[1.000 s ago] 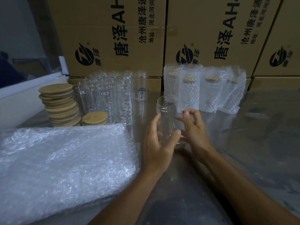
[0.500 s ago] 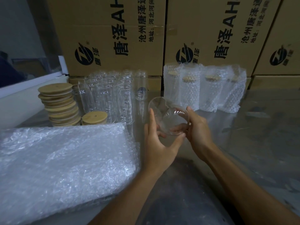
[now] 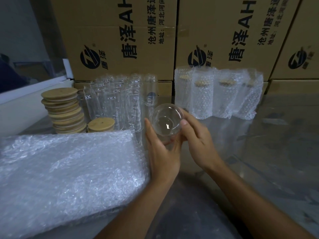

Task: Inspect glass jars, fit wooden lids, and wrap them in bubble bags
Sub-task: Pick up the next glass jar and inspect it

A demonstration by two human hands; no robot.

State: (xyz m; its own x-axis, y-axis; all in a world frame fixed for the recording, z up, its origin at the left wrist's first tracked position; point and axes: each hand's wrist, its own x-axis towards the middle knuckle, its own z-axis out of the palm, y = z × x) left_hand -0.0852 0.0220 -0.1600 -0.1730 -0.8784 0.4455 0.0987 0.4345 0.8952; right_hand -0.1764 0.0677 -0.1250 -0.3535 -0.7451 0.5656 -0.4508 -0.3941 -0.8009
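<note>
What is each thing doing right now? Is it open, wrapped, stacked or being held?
held jar: no lid, tipped with its mouth toward the camera, gripped by both hands.
left hand: holding the jar.
right hand: holding the jar.
bare jars: upright, no lids, unwrapped.
wrapped jars: lidded, bagged, standing.
wooden lids: stacked.
bubble bags: lying flat in a pile.

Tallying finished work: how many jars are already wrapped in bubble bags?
4, in a row at the back right before the boxes: far left, second, third, far right. More may hide behind.

Clear jar [image 3: 166,120], tan lids [image 3: 63,111]
</note>
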